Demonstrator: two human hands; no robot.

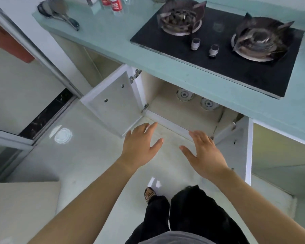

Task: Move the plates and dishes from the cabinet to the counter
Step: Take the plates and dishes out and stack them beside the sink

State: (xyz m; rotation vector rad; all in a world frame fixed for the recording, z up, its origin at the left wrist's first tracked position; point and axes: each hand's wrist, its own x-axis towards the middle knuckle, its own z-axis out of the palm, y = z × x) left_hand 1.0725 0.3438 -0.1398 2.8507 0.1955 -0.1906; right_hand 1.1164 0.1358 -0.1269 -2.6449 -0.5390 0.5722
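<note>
Your left hand (140, 143) and right hand (204, 154) hover with fingers released before the open cabinet (183, 110), holding nothing.

Hob, utensils and bottles over a glossy floor.
At one o'clock, black glass hob (218, 67) with two ringed burners, left burner (180, 18) near twelve, right burner (261, 43) at two, silver knobs (195, 44) between them; at eleven, dark ladles (56, 11) lying flat; nearer twelve, red-labelled bottles (116, 5) upright, tops cut off; at nine, black marble threshold strip (46, 113), round light glare (62, 136) just off its three-o'clock side on pale floor tiles (95, 164).
</note>
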